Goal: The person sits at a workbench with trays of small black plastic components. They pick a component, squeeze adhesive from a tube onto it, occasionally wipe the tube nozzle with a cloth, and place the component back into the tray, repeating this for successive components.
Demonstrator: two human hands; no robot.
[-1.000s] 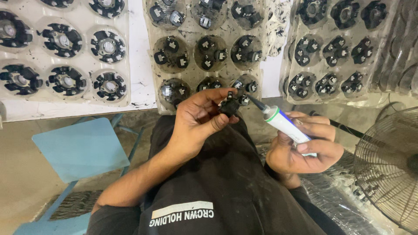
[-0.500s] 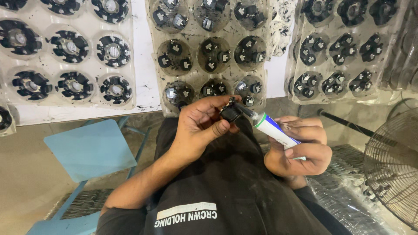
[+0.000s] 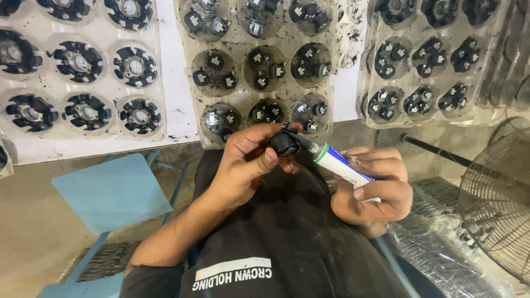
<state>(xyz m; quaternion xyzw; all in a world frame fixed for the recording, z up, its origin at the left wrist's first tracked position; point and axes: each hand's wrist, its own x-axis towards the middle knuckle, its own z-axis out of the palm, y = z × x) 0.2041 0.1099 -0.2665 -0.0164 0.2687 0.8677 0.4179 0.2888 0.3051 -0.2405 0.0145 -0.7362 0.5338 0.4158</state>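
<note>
My left hand (image 3: 248, 160) pinches a small black round part (image 3: 285, 143) between thumb and fingers, held up over my lap. My right hand (image 3: 375, 190) grips a white tube (image 3: 341, 165) with a green band and a thin nozzle. The nozzle tip touches the black part. I wear a black shirt (image 3: 276, 243) with white lettering.
Clear plastic trays (image 3: 259, 66) with several black parts in round pockets lie ahead, more trays at the left (image 3: 83, 66) and the right (image 3: 436, 60). A blue stool (image 3: 110, 190) stands at the left. A wire fan guard (image 3: 497, 204) sits at the right.
The view has shifted slightly. Both hands stay together, with the tube nozzle still against the black part.
</note>
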